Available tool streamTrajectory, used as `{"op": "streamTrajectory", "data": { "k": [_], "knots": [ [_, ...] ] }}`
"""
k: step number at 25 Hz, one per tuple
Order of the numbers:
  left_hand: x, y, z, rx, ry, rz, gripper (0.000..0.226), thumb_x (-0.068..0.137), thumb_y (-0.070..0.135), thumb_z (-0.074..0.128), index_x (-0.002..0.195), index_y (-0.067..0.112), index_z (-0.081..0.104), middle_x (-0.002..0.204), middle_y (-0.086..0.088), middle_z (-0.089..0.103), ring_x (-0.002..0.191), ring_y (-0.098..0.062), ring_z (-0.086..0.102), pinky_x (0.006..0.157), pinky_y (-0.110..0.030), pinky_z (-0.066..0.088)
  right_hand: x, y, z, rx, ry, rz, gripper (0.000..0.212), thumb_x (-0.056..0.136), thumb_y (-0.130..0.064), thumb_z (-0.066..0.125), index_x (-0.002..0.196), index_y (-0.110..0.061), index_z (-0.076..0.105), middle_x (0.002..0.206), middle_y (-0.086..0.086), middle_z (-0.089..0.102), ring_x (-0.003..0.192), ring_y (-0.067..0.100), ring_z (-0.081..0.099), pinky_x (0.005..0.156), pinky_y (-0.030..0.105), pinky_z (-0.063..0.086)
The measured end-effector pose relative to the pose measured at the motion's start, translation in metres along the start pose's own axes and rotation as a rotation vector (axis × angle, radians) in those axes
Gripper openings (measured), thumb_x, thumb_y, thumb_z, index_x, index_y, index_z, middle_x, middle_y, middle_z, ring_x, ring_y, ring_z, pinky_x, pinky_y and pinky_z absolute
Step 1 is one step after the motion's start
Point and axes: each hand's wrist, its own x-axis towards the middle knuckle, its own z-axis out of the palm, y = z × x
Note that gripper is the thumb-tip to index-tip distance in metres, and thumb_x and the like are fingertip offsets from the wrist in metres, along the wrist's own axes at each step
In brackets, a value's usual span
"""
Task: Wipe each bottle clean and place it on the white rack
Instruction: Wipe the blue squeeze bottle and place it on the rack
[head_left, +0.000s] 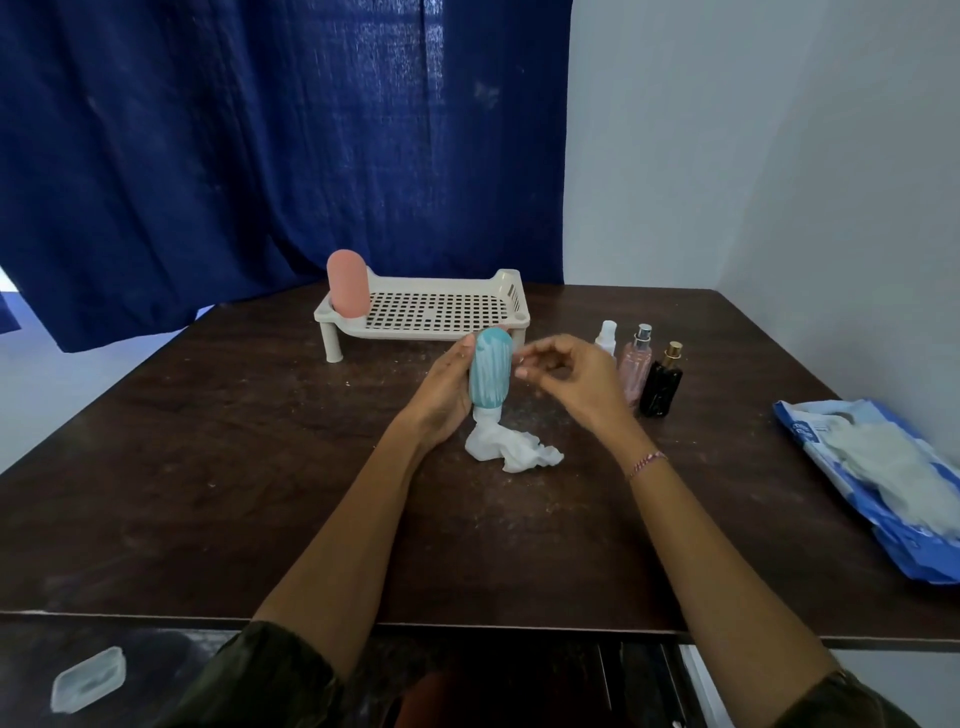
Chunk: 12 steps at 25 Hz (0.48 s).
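My left hand (447, 384) grips a teal bottle (491, 374) streaked with white, held cap down above the table. A crumpled white wipe (511, 449) lies on the table right below the bottle's white cap. My right hand (566, 376) hovers just right of the bottle with fingers loosely curled and nothing in it. The white rack (511, 293) stands behind, with a pink bottle (347, 283) upright in its left corner. Three small spray bottles stand right of my hands: a white one (607, 336), a pink one (636, 364) and a black one (661, 382).
The dark brown table (234, 467) is speckled with pale dust. A blue pack of wipes (883, 478) lies at its right edge by the white wall. A blue curtain (260, 145) hangs behind. A clear plastic lid (88, 678) lies below the table's front edge.
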Motion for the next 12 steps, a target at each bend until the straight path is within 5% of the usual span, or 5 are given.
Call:
{"op": "streamTrajectory", "data": {
  "k": [4,7,12],
  "knots": [
    [-0.001,0.003,-0.002,-0.032,0.055,0.017,0.031,0.103,0.026,0.026,0.121,0.019,0.051,0.112,-0.006,0.063,0.11,-0.02,0.058,0.099,-0.042,0.044,-0.02,0.001,-0.002,-0.107,-0.336,0.01,0.025,0.068,-0.028,0.08,0.09,-0.019,0.071,0.074,-0.008,0.067,0.065,0.001,0.059,0.063,0.016,0.049],
    [-0.003,0.005,-0.001,-0.058,0.064,0.004,0.031,0.102,0.028,0.029,0.124,0.02,0.05,0.121,-0.011,0.059,0.109,-0.019,0.06,0.095,-0.04,0.047,-0.019,-0.003,0.0,-0.169,-0.551,0.0,0.037,0.063,-0.04,0.081,0.093,-0.023,0.068,0.081,-0.003,0.067,0.072,0.006,0.06,0.067,0.019,0.051],
    [-0.003,0.007,-0.001,-0.06,0.08,-0.001,0.036,0.102,0.03,0.028,0.132,0.017,0.046,0.136,-0.019,0.049,0.113,-0.022,0.058,0.093,-0.038,0.048,-0.015,0.003,0.003,-0.335,-0.664,-0.095,0.03,0.069,-0.035,0.079,0.096,-0.028,0.069,0.089,-0.012,0.066,0.079,0.001,0.059,0.073,0.021,0.05]
  ]
}}
